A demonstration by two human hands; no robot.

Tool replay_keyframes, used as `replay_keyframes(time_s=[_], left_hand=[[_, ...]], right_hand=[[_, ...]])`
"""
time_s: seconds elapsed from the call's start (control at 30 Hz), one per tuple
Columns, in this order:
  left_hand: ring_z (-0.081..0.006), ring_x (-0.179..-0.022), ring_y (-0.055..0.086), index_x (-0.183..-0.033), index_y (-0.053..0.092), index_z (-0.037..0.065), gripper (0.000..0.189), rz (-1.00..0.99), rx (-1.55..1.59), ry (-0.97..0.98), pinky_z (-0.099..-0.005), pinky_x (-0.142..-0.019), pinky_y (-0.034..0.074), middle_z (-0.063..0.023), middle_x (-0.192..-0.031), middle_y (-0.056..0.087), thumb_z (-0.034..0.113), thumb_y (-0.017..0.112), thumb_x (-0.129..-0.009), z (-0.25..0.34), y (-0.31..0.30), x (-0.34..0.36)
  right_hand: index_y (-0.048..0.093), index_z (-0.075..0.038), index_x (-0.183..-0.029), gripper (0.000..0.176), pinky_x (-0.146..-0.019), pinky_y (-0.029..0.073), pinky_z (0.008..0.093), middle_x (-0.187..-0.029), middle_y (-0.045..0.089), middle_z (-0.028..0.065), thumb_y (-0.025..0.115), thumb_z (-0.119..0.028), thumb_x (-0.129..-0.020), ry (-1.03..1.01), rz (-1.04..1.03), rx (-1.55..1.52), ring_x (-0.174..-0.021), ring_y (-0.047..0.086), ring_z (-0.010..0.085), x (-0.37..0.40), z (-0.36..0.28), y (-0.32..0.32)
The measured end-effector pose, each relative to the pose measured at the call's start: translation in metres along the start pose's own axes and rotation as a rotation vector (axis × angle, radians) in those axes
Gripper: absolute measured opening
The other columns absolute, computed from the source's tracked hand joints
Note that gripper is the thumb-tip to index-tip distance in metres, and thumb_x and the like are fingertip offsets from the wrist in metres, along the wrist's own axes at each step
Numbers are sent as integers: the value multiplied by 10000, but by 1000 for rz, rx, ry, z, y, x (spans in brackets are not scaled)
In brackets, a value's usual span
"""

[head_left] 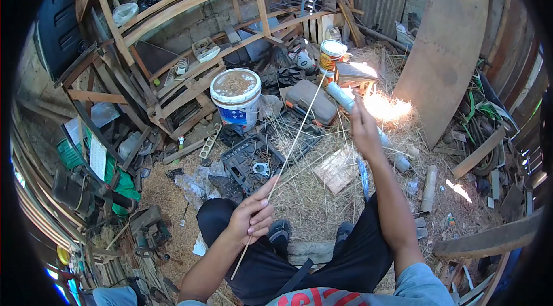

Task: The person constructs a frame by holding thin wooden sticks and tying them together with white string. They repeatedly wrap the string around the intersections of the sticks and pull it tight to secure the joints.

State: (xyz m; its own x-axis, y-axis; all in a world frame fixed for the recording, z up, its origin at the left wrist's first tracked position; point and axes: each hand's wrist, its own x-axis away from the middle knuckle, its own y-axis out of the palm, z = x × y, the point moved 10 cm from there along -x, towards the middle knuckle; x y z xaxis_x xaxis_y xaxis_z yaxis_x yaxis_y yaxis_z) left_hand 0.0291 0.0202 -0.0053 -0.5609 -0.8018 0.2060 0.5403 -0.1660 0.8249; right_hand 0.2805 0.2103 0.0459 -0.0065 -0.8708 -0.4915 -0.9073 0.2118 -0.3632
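Observation:
My left hand (253, 216) is closed around a long thin bamboo stick (299, 133). The stick slants from beside my left knee up towards the far buckets, its lower end sticking out below my fist. My right hand (365, 127) is raised with fingers stretched out and nothing visible in it; its palm side is hidden. Behind that hand, in line with it, is a long pale grey-blue pipe (340, 97), partly covered from view. Below lies a flat wooden board (340, 170) among thin strips and shavings, with a blue strip (363, 179) at its right.
A white bucket (235, 98) and a smaller yellow bucket (332, 57) stand ahead. Between them and my feet lie an open black tool case (253, 159) and a closed grey case (311, 102). A tall plywood sheet (446, 46) leans at right; a wooden frame (196, 3) stands behind.

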Motion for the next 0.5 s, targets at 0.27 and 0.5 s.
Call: replay_keyframes(time_s=[0.27, 0.5], left_hand=[[-59, -354, 266, -1412, 423, 252, 433, -52, 209, 9, -184, -309, 211, 23, -527, 304, 98, 330, -1018, 14, 19, -19], [-53, -346, 253, -1237, 508, 203, 286, -40, 171, 18, -182, -303, 192, 29, -525, 309, 108, 349, -1019, 15, 10, -23]], right_hand=[[364, -269, -1482, 654, -472, 474, 359, -724, 575, 46, 577, -156, -874, -642, -535, 229, -560, 599, 241, 109, -148, 106], [414, -262, -1459, 657, -408, 406, 338, -637, 517, 19, 618, -144, -846, -670, -425, 350, -494, 543, 202, 103, -149, 98]])
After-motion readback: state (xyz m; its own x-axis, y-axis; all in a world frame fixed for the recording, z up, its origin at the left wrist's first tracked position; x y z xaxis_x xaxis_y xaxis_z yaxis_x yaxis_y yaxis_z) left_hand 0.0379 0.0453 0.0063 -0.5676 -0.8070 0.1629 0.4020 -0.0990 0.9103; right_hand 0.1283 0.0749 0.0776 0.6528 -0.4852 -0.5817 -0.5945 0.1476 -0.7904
